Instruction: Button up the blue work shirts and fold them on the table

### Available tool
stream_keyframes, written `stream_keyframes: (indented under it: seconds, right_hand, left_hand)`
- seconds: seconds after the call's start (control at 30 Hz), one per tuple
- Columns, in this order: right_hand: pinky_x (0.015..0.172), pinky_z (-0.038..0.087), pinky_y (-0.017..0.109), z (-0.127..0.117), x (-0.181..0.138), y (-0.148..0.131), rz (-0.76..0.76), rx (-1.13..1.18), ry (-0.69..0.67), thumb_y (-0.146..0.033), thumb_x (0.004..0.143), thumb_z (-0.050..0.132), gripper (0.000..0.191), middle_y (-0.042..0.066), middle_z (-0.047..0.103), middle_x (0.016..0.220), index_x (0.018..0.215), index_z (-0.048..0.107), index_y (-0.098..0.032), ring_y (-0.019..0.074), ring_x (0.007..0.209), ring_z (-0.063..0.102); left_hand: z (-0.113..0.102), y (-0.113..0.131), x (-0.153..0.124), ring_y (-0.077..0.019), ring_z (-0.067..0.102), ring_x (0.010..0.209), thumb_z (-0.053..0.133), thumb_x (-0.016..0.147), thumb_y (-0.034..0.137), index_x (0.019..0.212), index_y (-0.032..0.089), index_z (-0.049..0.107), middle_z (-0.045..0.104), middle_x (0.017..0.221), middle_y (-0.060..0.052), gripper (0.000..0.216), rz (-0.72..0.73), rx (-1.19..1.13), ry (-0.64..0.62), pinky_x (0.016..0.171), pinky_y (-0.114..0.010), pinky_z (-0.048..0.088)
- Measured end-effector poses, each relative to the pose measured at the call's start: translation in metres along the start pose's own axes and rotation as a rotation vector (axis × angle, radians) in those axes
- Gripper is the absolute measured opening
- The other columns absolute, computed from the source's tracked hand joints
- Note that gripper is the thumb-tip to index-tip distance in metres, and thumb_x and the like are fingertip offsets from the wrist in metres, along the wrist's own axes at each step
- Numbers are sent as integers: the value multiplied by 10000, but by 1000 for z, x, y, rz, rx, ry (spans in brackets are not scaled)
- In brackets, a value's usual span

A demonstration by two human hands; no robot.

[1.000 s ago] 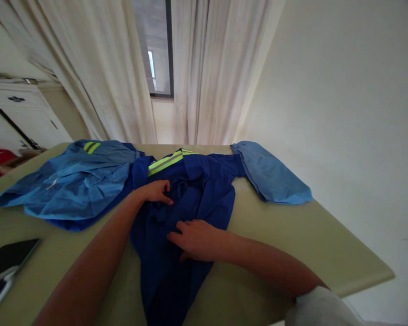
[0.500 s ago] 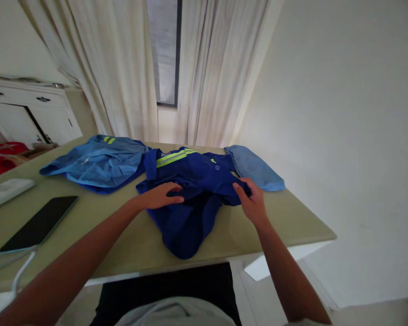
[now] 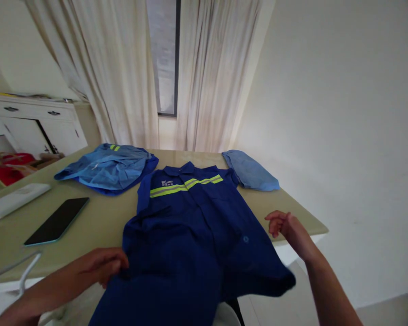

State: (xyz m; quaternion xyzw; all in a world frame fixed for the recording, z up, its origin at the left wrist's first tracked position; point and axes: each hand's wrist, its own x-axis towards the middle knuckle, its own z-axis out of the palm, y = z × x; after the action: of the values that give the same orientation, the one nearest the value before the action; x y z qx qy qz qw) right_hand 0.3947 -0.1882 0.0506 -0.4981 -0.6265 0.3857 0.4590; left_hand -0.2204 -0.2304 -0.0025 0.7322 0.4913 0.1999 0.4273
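A dark blue work shirt (image 3: 193, 217) with yellow-green and grey stripes across the chest lies spread on the table, collar toward the window. Its lower part hangs over the near edge toward me. At the shirt's left edge, my left hand (image 3: 105, 266) has its fingers closed on the fabric. My right hand (image 3: 284, 227) hovers to the right of the shirt, apart from it, holding nothing, with its fingers loosely bent and parted. A small round mark shows on the shirt's lower right panel.
Beyond the shirt on the left lies a light-blue garment pile (image 3: 105, 165); a folded light-blue cloth (image 3: 251, 172) lies at right. A tablet-like black device (image 3: 57, 222), a white device (image 3: 17, 200) and a white cable (image 3: 29, 271) are on the table's (image 3: 313, 222) left side.
The bunched dark blue shirt is now spread out, its lower part drawn toward me over the table edge. My left hand moved down and left; my right hand let go and moved right.
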Motion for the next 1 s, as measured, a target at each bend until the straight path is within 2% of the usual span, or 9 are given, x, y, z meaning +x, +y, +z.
stream_keyframes:
  seconds: [0.1,0.2,0.3,0.4,0.5,0.6,0.8,0.87,1.0]
  right_hand:
    - [754,588,404,21,42,-6,-80,-255,17,-723,950,535,581,119,762,887,1014,764,-193,262,798,716]
    - [977,564,452,54,94,-1,-204,-493,-25,-653,977,546,542,137,746,1197,1211,730,-200,281,1092,711]
    - [1217,374,487,91,135,19,-298,-776,-187,-591,1002,550,624,162,508,1581,1492,571,-206,292,1463,483]
    - [1270,269,496,122,153,42,-224,-967,-344,-595,1043,479,663,135,337,1696,1603,442,-243,294,1569,319]
    - [1280,233,501,138,156,57,-171,-1034,-351,-613,1083,339,641,100,305,1713,1627,400,-280,286,1591,265]
    - [1282,215,501,143,153,60,-160,-1061,-339,-626,1084,313,651,90,284,1722,1643,364,-296,283,1597,247]
    - [1280,199,494,159,158,54,-105,-1086,-309,-635,1086,269,670,103,263,1729,1655,335,-287,286,1601,232]
    - [1280,190,489,171,167,53,-96,-1083,-297,-650,1080,264,679,99,261,1731,1654,335,-293,289,1601,232]
    - [1276,177,487,198,196,53,-29,-1069,-244,-669,1072,242,699,99,247,1736,1658,322,-297,289,1604,218]
  left_hand:
    - [1,42,44,-228,680,729,415,956,715,914,318,746,740,814,-17,518,-53,-27,116,713,-390,597]
    - [5,76,105,-296,684,1123,434,966,680,1184,253,725,752,1198,-108,560,81,249,318,1020,-448,539]
    - [2,72,164,-438,497,1415,452,933,686,1399,199,640,550,1542,-202,699,-80,590,390,1154,-650,374]
    - [-19,40,202,-481,476,1432,391,941,687,1435,191,620,496,1585,-230,737,-290,664,331,1097,-728,380]
    - [-52,11,215,-339,590,1363,340,979,542,1351,199,680,644,1462,-158,609,-202,593,361,1132,-515,455]
    - [-83,9,213,-285,653,1284,452,903,414,1303,194,710,684,1421,-111,524,-82,581,481,1127,-404,479]
    - [-132,50,224,-269,492,1464,562,759,207,1178,222,768,600,1529,-68,467,276,762,393,1261,-450,332]
    - [-148,59,231,-292,472,1475,584,782,190,1092,220,777,622,1501,-88,367,255,817,400,1269,-499,290]
    - [-160,73,239,-348,468,1453,545,897,188,1033,194,750,667,1423,-108,247,102,857,630,1236,-620,214]
